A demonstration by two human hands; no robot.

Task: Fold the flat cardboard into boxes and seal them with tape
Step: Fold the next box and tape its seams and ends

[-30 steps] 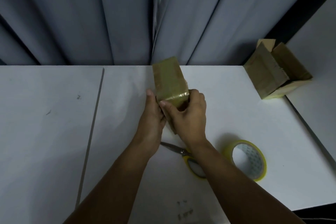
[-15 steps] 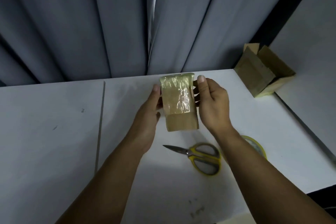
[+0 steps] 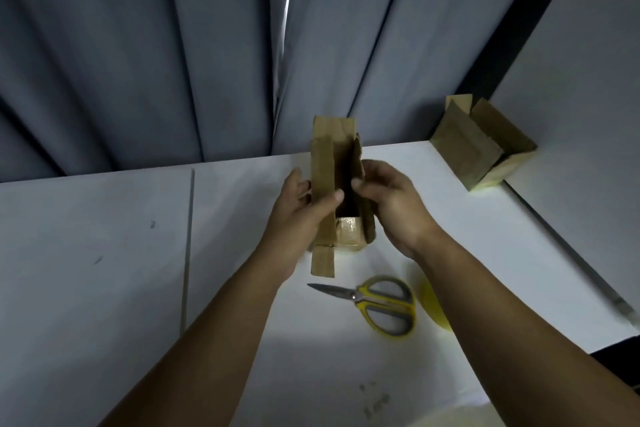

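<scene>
1. At the far left, the white table [image 3: 86,253] shows a thin seam [image 3: 188,236] running from near to far, plus a few dark scuffs.
2. Just right of the seam, the left hand [image 3: 298,211] grips the box [image 3: 322,177] by its left wall. The thumb lies across the left flap and the other fingers curl behind it, mostly hidden. I read this as a brace that keeps the box steady while the other hand works.
3. At centre, the box sits between both hands over the far half of the table, its open mouth turned up toward me and its flaps standing loose. A glossy band of tape shows on its near end, so I judge that one end is sealed and the open end comes next. I cannot tell whether it touches the table.
4. Right of the box, the right hand [image 3: 391,204] curls its fingers round the right flap, thumb tip at the edge of the opening, apparently to fold that flap inward.
5. Nearer me, the scissors [image 3: 377,302] lie with their blades pointing left. The yellow tape roll [image 3: 433,308] sits just beside them, half hidden by the right forearm. Both are within easy reach for sealing.
6. At the far right corner, a second box [image 3: 481,146] lies tipped with its flaps open, well apart from the hands and likely parked out of the way.
</scene>
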